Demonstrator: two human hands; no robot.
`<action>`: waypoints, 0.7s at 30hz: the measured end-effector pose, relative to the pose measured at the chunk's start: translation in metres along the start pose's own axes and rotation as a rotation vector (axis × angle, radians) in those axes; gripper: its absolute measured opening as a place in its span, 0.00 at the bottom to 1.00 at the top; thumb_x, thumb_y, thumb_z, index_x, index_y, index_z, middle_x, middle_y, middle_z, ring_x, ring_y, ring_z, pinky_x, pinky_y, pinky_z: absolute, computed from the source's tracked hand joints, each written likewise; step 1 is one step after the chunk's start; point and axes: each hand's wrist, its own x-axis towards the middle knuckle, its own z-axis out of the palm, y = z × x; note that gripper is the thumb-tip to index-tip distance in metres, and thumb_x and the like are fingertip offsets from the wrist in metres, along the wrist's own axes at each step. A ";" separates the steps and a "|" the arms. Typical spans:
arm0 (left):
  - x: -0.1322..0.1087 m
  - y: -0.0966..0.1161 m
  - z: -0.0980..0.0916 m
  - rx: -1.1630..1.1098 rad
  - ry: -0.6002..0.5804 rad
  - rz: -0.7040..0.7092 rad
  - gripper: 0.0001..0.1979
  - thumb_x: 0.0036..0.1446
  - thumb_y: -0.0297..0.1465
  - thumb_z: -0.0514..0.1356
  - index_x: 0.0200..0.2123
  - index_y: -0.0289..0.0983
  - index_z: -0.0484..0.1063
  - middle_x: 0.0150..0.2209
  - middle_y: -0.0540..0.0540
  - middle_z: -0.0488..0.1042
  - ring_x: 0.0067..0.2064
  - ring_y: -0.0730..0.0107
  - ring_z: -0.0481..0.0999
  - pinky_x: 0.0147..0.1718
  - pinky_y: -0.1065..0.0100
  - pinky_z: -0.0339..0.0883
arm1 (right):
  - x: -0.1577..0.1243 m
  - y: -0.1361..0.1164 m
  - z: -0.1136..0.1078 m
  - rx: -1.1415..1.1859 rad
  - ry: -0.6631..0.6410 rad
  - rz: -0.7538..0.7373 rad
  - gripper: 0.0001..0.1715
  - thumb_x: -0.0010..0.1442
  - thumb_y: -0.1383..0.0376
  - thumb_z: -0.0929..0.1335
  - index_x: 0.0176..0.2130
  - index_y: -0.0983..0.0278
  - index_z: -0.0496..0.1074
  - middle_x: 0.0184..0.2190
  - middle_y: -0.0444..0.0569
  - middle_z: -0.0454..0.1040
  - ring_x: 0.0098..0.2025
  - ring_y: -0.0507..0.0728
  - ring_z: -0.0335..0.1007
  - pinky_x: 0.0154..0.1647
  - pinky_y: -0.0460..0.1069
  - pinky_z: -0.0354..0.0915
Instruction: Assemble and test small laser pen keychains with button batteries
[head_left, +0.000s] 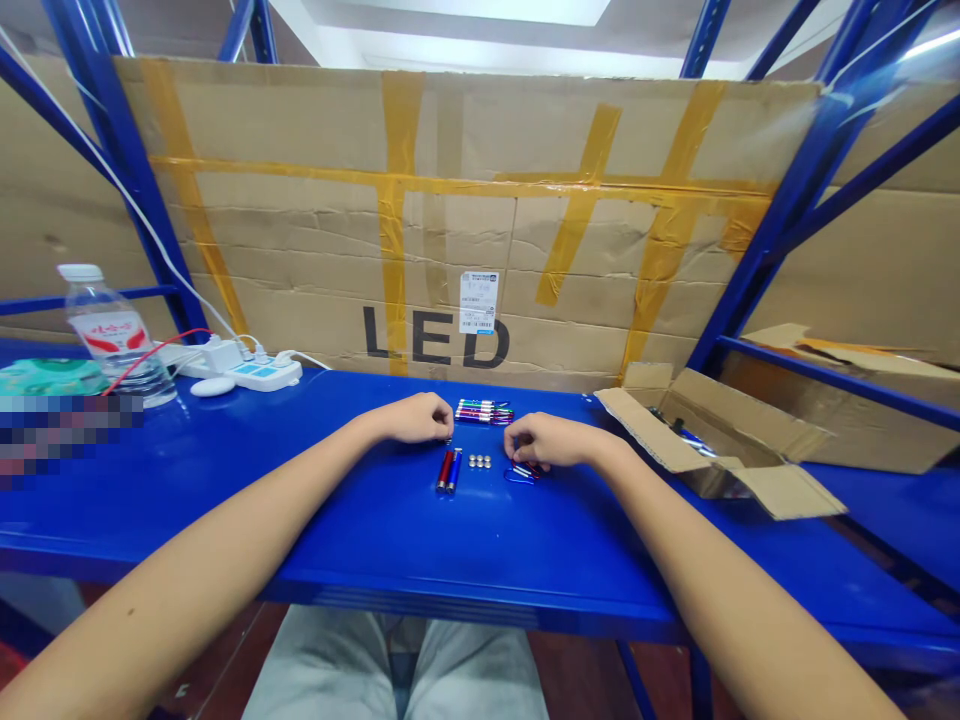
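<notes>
Both my hands rest on the blue table [420, 540]. My left hand [421, 417] is curled into a loose fist just left of a row of several small coloured flashlights [484, 411]; whatever is inside it is hidden. My right hand [546, 440] is closed with its fingertips pinching at small blue and red carabiner clips [521, 472]. Between my hands lie a red and a blue flashlight body [448, 470] side by side and a short row of small silver button batteries [480, 461].
An open cardboard box [720, 450] sits at the right with items inside. At the left stand a water bottle [112, 335], a white power strip [259, 372] with cables and a green packet [49, 378]. A taped cardboard wall marked LED [450, 230] backs the table.
</notes>
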 end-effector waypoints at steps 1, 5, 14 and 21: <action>0.000 0.000 0.000 -0.009 -0.008 0.001 0.08 0.45 0.30 0.57 0.27 0.36 0.75 0.29 0.49 0.77 0.31 0.70 0.71 0.31 0.72 0.61 | 0.000 0.000 0.000 0.004 -0.002 0.002 0.07 0.54 0.70 0.64 0.34 0.64 0.71 0.25 0.43 0.70 0.21 0.50 0.68 0.24 0.44 0.60; -0.001 -0.002 -0.002 -0.027 -0.053 0.010 0.08 0.45 0.30 0.58 0.29 0.36 0.76 0.29 0.49 0.77 0.30 0.71 0.71 0.31 0.72 0.61 | 0.000 -0.002 0.000 0.032 -0.003 0.011 0.06 0.54 0.70 0.64 0.33 0.64 0.70 0.24 0.42 0.70 0.21 0.50 0.68 0.25 0.44 0.60; -0.003 -0.001 -0.006 -0.045 -0.142 0.057 0.07 0.46 0.30 0.58 0.29 0.37 0.76 0.30 0.48 0.77 0.31 0.71 0.71 0.33 0.71 0.61 | -0.001 -0.001 -0.002 0.036 0.044 0.027 0.05 0.53 0.69 0.65 0.33 0.65 0.71 0.24 0.43 0.71 0.21 0.50 0.68 0.25 0.45 0.60; -0.005 0.004 -0.006 -0.029 -0.167 0.053 0.08 0.48 0.31 0.58 0.30 0.36 0.76 0.31 0.48 0.78 0.32 0.70 0.72 0.33 0.71 0.62 | -0.002 0.000 -0.003 0.005 0.016 0.081 0.07 0.55 0.64 0.66 0.33 0.65 0.71 0.24 0.46 0.73 0.22 0.52 0.70 0.24 0.45 0.61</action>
